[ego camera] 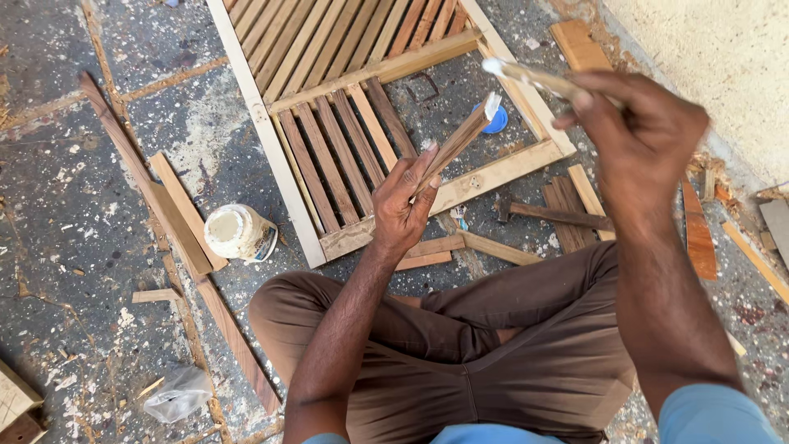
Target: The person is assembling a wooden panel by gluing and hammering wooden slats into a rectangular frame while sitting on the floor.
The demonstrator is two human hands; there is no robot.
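Observation:
My left hand [403, 201] grips a thin wooden slat [462, 138] that points up and to the right, its tip coated white. My right hand [637, 136] is raised at the right and holds a slim stick [534, 78] with a white-smeared end, its tip a little above the slat's tip. Below both lies a pale wooden frame [283, 177] on the floor, filled with several reddish and pale slats [329, 160]. I sit cross-legged in brown trousers [509, 345].
A white glue pot [238, 233] lies to the left of the frame. A hammer [551, 215] and loose slats [575, 201] rest at the right, a blue lid [496, 120] inside the frame, long planks [156, 197] at left, a wall [707, 49] top right.

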